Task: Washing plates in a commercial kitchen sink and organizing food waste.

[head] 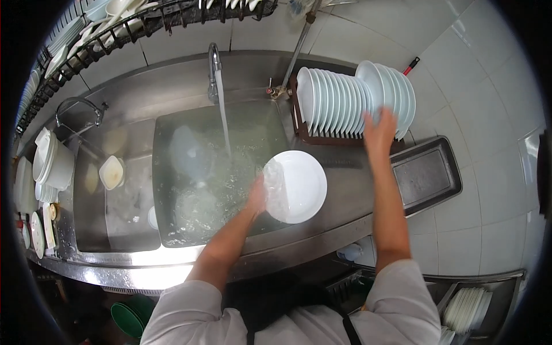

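A round white plate (307, 187) sits tilted at the right edge of the water-filled sink basin (215, 172), with clear water over its left part. My left hand (257, 195) grips this plate by its left rim, the fingers partly hidden. My right hand (381, 129), blurred, is at the front of a row of upright white plates (336, 101) in a brown dish rack (315, 139). Its thumb and fingers are spread, and no plate shows between them. Water runs from the faucet (214, 71) into the basin, where a pale submerged dish (188, 148) looks blurred.
Left of the basin, a second sink (129, 224) holds a small square dish (112, 172). White tubs (54, 161) stand on the far left counter. A black wire rack (172, 17) with dishes overhangs the back. A dark rectangular tray (424, 174) lies right of my right forearm.
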`<state>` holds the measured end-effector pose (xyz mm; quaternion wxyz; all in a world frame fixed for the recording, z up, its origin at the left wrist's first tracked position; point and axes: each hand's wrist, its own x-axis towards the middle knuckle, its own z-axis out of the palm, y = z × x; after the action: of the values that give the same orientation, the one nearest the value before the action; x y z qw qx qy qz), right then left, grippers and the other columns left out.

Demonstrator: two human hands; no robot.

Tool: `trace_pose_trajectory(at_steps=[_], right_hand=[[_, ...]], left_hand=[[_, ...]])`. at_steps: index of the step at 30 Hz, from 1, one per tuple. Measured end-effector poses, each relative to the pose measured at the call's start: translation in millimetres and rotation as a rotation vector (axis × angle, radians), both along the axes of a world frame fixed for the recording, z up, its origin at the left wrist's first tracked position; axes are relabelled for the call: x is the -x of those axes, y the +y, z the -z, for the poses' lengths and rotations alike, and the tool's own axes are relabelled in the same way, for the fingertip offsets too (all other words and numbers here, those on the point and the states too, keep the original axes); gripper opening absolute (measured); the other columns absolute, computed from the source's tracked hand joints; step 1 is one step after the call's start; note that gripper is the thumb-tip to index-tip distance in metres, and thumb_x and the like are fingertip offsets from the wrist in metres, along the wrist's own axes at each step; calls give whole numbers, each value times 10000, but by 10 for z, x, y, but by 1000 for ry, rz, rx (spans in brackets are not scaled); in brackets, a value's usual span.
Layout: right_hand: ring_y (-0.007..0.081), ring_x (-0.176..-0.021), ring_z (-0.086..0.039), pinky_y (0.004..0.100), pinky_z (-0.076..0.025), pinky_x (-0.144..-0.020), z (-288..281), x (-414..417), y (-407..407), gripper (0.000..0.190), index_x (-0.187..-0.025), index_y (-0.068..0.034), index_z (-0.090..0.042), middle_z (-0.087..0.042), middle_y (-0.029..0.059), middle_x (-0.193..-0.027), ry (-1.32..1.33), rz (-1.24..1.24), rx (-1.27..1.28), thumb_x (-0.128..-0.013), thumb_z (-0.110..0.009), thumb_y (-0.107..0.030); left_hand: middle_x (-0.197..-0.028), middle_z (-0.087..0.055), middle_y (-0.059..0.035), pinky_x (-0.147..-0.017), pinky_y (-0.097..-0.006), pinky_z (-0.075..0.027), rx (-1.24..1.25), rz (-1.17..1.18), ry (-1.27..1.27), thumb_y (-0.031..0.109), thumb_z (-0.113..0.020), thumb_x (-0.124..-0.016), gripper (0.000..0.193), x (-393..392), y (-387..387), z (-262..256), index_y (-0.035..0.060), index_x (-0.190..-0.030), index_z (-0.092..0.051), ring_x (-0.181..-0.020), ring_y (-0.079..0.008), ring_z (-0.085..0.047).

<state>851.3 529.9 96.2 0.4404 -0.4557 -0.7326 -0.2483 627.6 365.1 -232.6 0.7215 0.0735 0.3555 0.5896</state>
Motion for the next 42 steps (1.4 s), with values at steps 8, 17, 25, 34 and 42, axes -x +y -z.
trace_pose_trajectory(at_steps=[8, 17, 25, 34, 42], right_hand=[[428, -832, -644, 477, -509, -757, 1402, 317, -1351, 361, -976, -19, -599, -670, 224, -869, 173, 148, 929, -748, -761, -246], [483, -902, -604, 549, -470, -755, 1461, 1337, -1472, 209, -1034, -30, -534, -627, 293, -908, 266, -122, 1067, -845, -584, -103], [460, -661, -590, 460, -463, -548, -983, 692, -1465, 78, -874, -32, -504, -552, 235, -670, 240, -85, 265, -847, -575, -52], [450, -697, -603, 512, -466, -608, -1163, 252, 290, 101, -919, -30, -500, -598, 235, -695, -1, 112, 27, -831, -549, -22], [467, -798, -610, 554, -455, -721, -514, -147, 916, 173, -1028, -47, -550, -618, 265, -799, -36, 253, 287, -855, -561, -49]], left_hand=[[-1313, -557, -136, -1029, -491, -423, 29, -63, -153, 511, -391, -994, 608, -158, 177, 569, 32, -1356, -484, -1203, -306, -533], [-1287, -552, -176, -1030, -434, -432, -170, 198, 1640, 452, -488, -958, 592, 628, -103, 516, 25, -1367, -470, -1192, -292, -532], [-1372, -487, -163, -1051, -456, -413, -104, -257, 224, 450, -411, -981, 590, 490, -142, 627, 49, -1413, -413, -1199, -322, -516], [-1304, -538, -115, -1014, -456, -440, -172, -220, -86, 417, -393, -973, 521, 598, 56, 791, 54, -1334, -487, -1178, -297, -527], [-1422, -452, -150, -1131, -384, -315, 51, -87, 86, 254, -397, -1009, 493, 213, 37, -279, 43, -1452, -350, -1307, -268, -435]])
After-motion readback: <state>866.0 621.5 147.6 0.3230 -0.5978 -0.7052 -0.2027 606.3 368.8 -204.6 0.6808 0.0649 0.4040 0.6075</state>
